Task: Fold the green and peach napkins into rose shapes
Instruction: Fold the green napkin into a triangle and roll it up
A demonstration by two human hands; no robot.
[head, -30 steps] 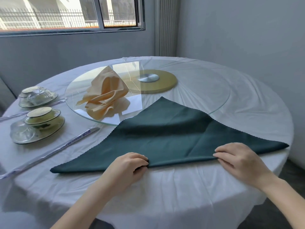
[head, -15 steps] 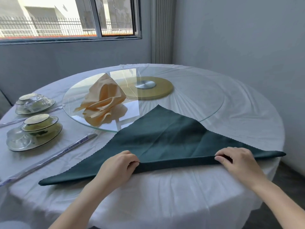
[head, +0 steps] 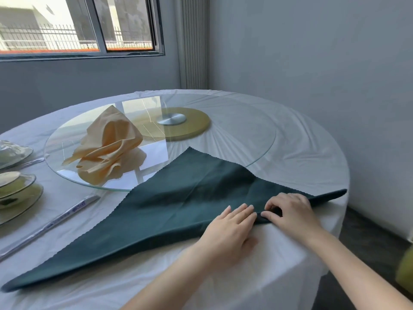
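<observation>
Left hand (head: 228, 227) pressed flat, right hand (head: 290, 213) pinching the folded edge of the green napkin (head: 178, 198), a triangle spread on the table (head: 301, 148); a slipped pinch could let the fold spring loose.

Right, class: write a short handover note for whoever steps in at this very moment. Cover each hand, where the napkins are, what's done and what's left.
Left hand: flat, fingers straight, pressing the green napkin at its near folded edge.
Right hand: fingers curled, pinching that same edge just beside the left.
Green napkin: a flat triangle on the table, its far tip over the glass turntable.
Peach napkin: bunched upright on the turntable.
Done: green is folded to a triangle.
Left: roll and shape green into a rose. Check peach, since I cannot tell whether it is a finished rose.
</observation>
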